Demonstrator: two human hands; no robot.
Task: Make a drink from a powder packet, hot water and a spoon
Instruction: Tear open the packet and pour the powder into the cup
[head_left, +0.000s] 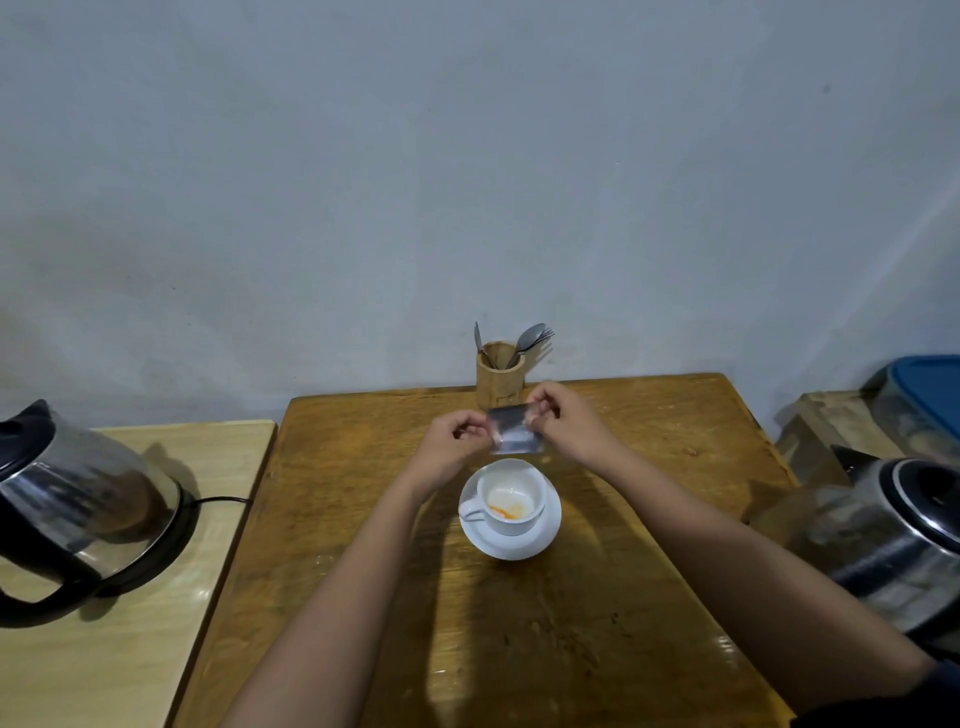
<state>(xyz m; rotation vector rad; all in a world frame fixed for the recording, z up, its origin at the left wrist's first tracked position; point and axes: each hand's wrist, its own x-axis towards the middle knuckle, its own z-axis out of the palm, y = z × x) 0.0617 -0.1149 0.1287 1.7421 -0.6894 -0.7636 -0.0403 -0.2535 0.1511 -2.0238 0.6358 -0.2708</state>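
I see both hands pinching a silver packet (514, 432) w/ its long axis left-right: left hand (457, 441) grips one end, right hand (563, 428) the other. It hangs just behind the cup (511, 499), above the tabletop (363, 519); some orange powder is already in the cup.

A silvery powder packet (514, 432) was held just above centre frame, over a white cup (510, 498) with orange powder inside, standing on a white saucer (540, 540). Spoons (530, 338) stood in a wooden holder (500, 382) behind. Steel kettles sat far left (78, 512) and far right (883, 545).
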